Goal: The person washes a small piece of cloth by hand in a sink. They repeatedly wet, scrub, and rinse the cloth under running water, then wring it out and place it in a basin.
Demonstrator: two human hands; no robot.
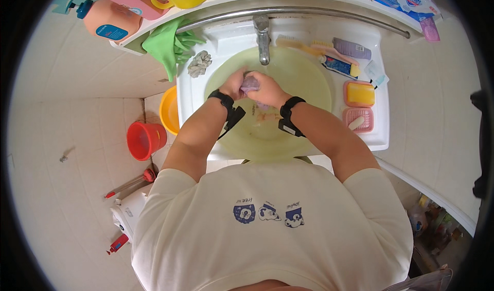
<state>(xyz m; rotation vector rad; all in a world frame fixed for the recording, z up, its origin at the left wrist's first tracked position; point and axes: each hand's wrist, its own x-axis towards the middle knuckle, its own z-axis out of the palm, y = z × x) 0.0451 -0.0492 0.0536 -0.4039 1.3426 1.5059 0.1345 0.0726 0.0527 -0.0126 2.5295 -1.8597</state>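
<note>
Both my hands are together over a pale green plastic basin (320, 102), below the chrome faucet (263, 40). Between them a small piece of wet-looking purple fabric (250, 83) is bunched up. My left hand (233, 84) grips it from the left, and my right hand (268, 88) closes over it from the right, thumb on the fabric. Some of it hangs under the right hand. The fingers' far sides are hidden. Printed marks show on the basin's bottom. Each wrist wears a black strap with a small device.
The basin sits on a white washbasin (380, 136). On its right are a toothpaste tube (339, 66), brushes, a purple tube (352, 48), a yellow soap bar (360, 93) and a pink soap dish (366, 126). Green gloves (164, 46) hang left, above a red bucket (141, 142).
</note>
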